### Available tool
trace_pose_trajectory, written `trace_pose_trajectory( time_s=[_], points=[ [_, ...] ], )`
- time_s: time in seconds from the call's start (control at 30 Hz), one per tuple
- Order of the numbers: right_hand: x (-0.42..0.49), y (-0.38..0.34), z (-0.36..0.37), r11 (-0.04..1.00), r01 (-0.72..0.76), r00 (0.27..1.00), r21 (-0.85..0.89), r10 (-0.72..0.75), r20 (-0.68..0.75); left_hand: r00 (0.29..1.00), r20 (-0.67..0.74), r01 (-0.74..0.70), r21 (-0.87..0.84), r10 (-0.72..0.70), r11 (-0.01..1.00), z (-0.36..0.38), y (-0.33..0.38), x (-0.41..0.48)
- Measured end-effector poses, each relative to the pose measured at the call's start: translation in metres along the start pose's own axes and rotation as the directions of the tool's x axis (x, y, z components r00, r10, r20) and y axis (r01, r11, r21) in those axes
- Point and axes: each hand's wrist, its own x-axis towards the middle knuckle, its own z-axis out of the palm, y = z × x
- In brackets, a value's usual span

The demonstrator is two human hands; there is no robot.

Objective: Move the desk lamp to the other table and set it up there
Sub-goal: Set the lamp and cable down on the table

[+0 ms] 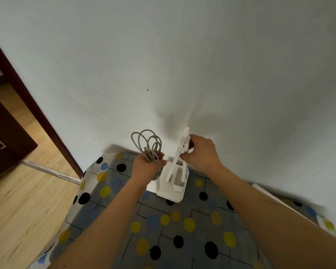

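The desk lamp [175,172] seemingly rests on the dotted table [182,230]. Above its base [170,194], the right hand [202,152] grips the folded arm [184,136]. Left of the base, the left hand [146,168] clutches the coiled cord [147,142], which needs unwinding next.

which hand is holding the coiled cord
The left hand grips the coiled grey cord, whose loops stick up above its fingers. The right hand instead holds the white desk lamp by its arm.
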Motion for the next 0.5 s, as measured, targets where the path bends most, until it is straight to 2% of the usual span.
trace_pose_trajectory(
  time_s=[0.5],
  points=[
    [0.003,-0.012,0.003,0.989,0.014,0.999,-0.146,-0.006,0.051,1.000,0.003,0.024,-0.019,-0.024,1.000,-0.003,0.001,0.002]
  ],
)
